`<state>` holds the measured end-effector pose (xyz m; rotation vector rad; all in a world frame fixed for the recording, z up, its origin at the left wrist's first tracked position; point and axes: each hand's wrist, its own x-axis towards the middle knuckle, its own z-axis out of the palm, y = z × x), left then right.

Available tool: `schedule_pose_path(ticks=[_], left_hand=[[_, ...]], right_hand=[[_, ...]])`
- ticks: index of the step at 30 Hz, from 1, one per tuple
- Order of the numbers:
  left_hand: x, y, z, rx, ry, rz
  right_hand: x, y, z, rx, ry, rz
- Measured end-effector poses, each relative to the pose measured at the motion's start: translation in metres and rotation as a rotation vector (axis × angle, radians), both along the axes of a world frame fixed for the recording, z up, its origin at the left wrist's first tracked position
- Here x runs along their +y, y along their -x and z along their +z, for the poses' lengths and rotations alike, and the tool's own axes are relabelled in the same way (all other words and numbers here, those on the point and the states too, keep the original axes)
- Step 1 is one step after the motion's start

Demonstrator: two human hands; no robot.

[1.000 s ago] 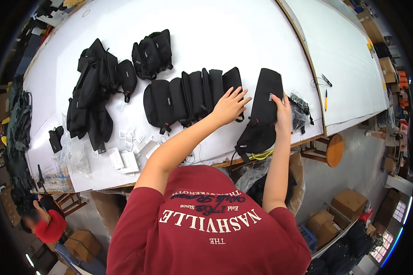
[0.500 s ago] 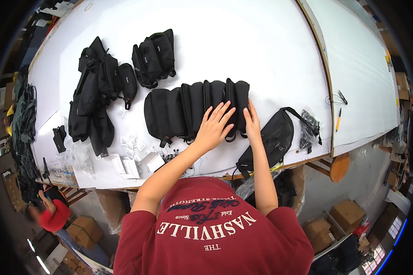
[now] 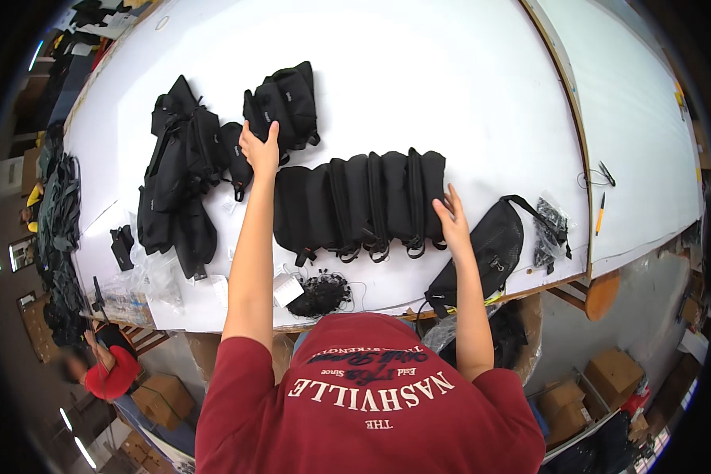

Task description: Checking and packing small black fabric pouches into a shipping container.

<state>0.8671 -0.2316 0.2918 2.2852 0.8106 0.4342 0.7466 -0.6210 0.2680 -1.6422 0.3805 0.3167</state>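
My left hand (image 3: 261,152) reaches far out to a small stack of black fabric bags (image 3: 295,99). Its thumb and fingers straddle the near end of the closest bag in that stack, which has not visibly lifted. A row of several black bags (image 3: 355,197), packed side by side, lies in front of me. At the row's right end my right hand (image 3: 454,225) rests with fingers apart, lightly against or just beside the last bag; whether it touches is hard to tell. It holds nothing.
A heap of black bags (image 3: 178,174) lies left. Right of my right arm are a larger black bag (image 3: 486,249) and plastic-wrapped black items (image 3: 551,233). Near me lie black cords (image 3: 320,294) and white tags (image 3: 287,289). A yellow pen (image 3: 600,213) lies beyond the table seam.
My left hand has left the row of bags and stretched out to the far stack. My right hand stays at the row's right end, its fingers slightly lower. The view has shifted a little.
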Motion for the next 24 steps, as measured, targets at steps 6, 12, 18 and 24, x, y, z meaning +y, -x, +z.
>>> schedule_pose_path(ticks=[6, 12, 18, 24], left_hand=[[0.045, 0.001, -0.012, 0.121, -0.022, -0.033], [0.083, 0.036, 0.016, -0.165, 0.192, 0.059], [-0.025, 0.148, 0.130, -0.322, 0.777, -0.240], [-0.062, 0.244, 0.184, -0.310, 0.886, -0.417]], right_hand=[[-0.011, 0.009, 0.024, -0.093, 0.168, -0.172], [0.003, 0.030, 0.092, -0.469, 0.473, -0.308], [0.113, 0.057, 0.174, -0.326, -0.088, 0.227], [0.187, 0.094, 0.205, -0.282, -0.127, 0.408]])
